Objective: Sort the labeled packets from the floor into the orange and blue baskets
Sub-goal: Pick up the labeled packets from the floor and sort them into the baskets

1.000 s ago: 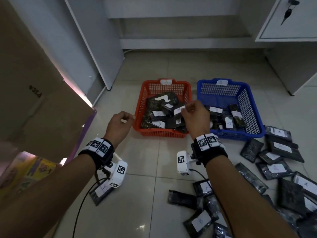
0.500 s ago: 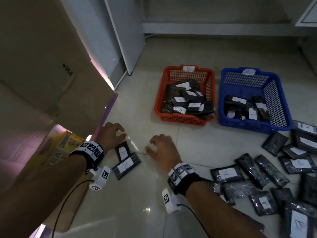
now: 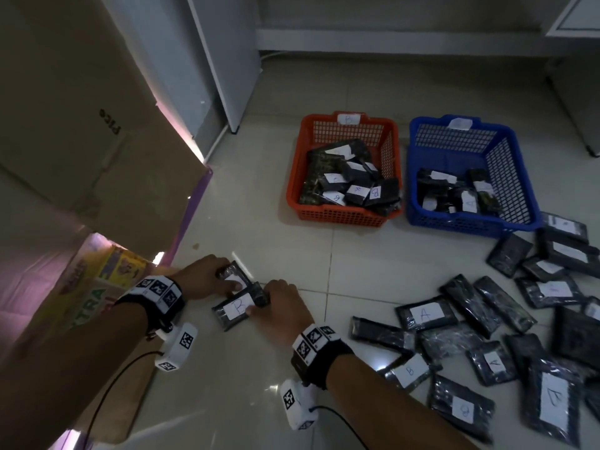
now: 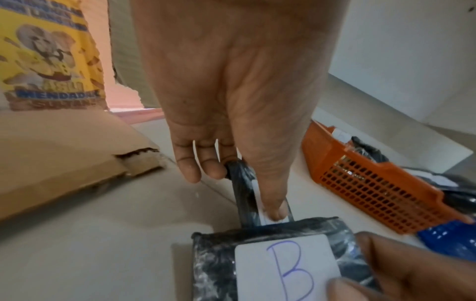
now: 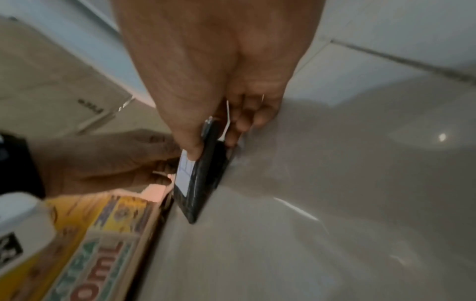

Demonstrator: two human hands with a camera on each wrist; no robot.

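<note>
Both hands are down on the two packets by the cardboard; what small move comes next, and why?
Probably lift both packets clear of the floor and toward the orange basket. The right hand pinches the packet marked B, the left hand grips the other packet, its letter hidden. The orange basket bears a B tag.
</note>
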